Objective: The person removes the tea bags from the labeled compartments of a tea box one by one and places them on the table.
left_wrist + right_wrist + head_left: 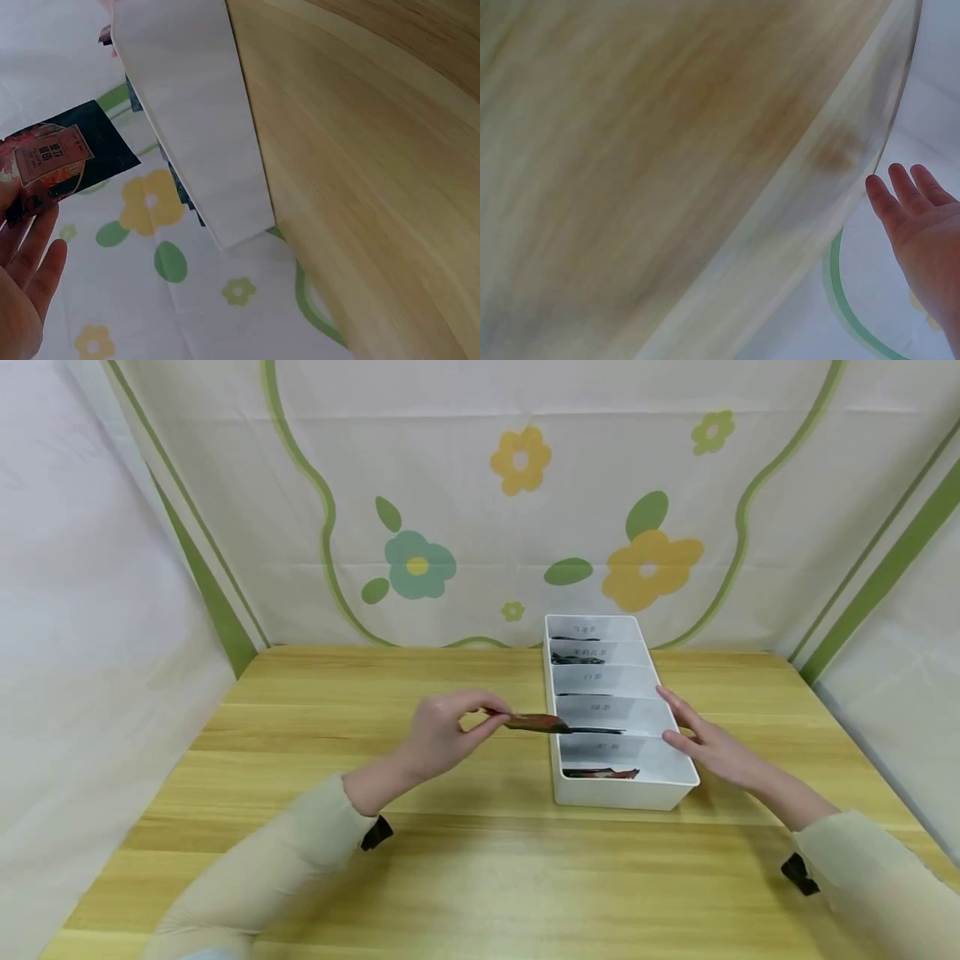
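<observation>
The left hand [444, 737] pinches a dark green and red packet [534, 722] between thumb and fingers; the packet points from that hand toward the right hand [708, 747], its far end at the near-side rim of a white divided box [622, 792]; the right hand lies with loosely extended fingers along the box's opposite side; the box stands on the wooden tabletop [480, 868] between the hands, with thin dark packets [577, 659] in its compartments; beyond both hands hangs a flowered cloth [465, 485].
</observation>
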The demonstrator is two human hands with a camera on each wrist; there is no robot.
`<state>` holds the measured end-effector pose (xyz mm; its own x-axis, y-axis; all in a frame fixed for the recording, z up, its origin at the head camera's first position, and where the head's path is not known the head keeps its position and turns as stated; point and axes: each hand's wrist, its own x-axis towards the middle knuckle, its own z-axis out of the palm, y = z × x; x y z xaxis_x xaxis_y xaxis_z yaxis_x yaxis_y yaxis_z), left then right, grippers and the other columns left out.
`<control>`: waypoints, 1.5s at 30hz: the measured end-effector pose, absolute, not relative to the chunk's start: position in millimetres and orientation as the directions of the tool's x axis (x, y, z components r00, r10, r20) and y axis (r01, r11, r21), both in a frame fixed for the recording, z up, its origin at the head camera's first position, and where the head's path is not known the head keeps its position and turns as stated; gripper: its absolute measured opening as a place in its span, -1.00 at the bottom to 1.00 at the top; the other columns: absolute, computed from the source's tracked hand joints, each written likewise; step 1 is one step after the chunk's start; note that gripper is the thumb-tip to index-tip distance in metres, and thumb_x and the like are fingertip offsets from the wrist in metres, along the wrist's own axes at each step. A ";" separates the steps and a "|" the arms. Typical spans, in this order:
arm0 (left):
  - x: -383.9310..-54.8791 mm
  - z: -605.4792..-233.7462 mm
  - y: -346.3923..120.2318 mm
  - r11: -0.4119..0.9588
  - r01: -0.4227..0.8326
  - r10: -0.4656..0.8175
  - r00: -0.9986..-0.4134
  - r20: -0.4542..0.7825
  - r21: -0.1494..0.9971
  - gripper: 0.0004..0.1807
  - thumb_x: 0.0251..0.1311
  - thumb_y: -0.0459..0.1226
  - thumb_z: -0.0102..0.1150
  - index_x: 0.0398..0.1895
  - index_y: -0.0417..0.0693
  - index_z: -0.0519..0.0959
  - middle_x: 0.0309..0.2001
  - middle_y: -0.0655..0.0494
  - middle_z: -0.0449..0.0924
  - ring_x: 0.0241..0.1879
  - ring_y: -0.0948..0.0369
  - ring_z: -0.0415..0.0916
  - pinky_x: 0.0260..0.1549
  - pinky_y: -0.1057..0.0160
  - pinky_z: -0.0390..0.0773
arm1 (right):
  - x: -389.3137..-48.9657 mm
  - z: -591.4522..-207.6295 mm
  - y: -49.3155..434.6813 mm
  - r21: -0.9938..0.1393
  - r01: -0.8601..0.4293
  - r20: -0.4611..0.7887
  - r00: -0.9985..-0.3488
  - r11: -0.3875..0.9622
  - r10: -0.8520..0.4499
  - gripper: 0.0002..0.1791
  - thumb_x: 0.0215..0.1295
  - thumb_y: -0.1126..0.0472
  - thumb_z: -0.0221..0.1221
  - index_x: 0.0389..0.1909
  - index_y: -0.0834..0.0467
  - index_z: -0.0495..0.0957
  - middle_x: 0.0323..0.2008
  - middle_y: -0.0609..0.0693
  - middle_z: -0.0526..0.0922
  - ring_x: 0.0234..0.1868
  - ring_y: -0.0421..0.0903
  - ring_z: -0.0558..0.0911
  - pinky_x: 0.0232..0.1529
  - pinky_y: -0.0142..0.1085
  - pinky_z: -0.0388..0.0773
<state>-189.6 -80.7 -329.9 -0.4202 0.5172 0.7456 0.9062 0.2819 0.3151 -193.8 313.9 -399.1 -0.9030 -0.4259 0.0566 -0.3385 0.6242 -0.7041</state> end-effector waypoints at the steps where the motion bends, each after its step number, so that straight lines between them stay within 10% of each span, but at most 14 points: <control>1: -191.5 -330.9 -85.9 0.300 0.892 0.512 -0.450 0.731 0.339 -0.94 0.07 -0.31 0.22 -0.36 -0.04 0.60 -0.37 0.22 0.60 -0.38 0.40 0.52 -0.40 0.44 0.48 | -193.2 -399.1 314.0 -0.702 -0.338 0.057 -0.904 0.626 -0.424 -0.29 0.37 0.19 -0.08 0.40 -0.13 -0.25 0.33 0.22 -0.03 0.21 0.21 0.18 -0.01 -0.04 0.32; 10: -207.4 -332.0 -133.1 0.428 0.791 0.472 -0.608 0.638 0.437 -0.89 0.15 -0.36 0.13 -0.27 -0.03 0.54 -0.33 0.19 0.57 -0.38 0.34 0.51 -0.48 0.39 0.51 | -189.9 -395.9 311.3 -0.702 -0.337 0.061 -0.906 0.627 -0.419 -0.30 0.38 0.17 -0.08 0.40 -0.10 -0.25 0.25 0.35 0.12 0.18 0.24 0.22 -0.01 0.10 0.26; 22: -236.6 -329.8 -190.3 0.581 0.665 0.468 -0.745 0.476 0.470 -0.86 0.24 -0.33 0.01 -0.18 0.00 0.52 -0.21 0.14 0.54 -0.36 0.25 0.49 -0.46 0.23 0.51 | -190.0 -398.5 314.0 -0.698 -0.351 0.075 -0.903 0.624 -0.424 -0.30 0.38 0.20 -0.08 0.40 -0.07 -0.24 0.29 0.29 0.04 0.17 0.24 0.23 -0.06 -0.34 0.35; 32: -268.1 -343.3 -245.4 0.658 0.517 0.411 -0.856 0.313 0.548 -0.85 0.28 -0.35 -0.06 -0.16 -0.11 0.49 -0.25 0.01 0.51 -0.34 0.12 0.44 -0.42 0.12 0.46 | -192.4 -398.0 312.0 -0.697 -0.340 0.068 -0.908 0.632 -0.414 -0.30 0.38 0.18 -0.09 0.40 -0.10 -0.24 0.28 0.30 0.07 0.18 0.24 0.22 -0.03 0.09 0.26; 45: -303.5 -368.9 -284.1 0.758 0.336 0.325 -0.938 0.123 0.559 -0.83 0.28 -0.44 -0.13 -0.14 -0.28 0.44 -0.25 -0.19 0.47 -0.33 0.00 0.39 -0.42 0.10 0.38 | -193.0 -401.6 312.8 -0.705 -0.315 0.058 -0.919 0.635 -0.391 -0.32 0.39 0.15 -0.10 0.39 -0.15 -0.23 0.31 0.22 0.02 0.19 0.21 0.21 0.00 0.13 0.23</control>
<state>-303.5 -284.1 -368.9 -0.9377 0.3251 0.1227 0.3360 0.7578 0.5593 -193.0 312.8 -401.6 -0.9185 -0.3910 0.0582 -0.3150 0.6349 -0.7055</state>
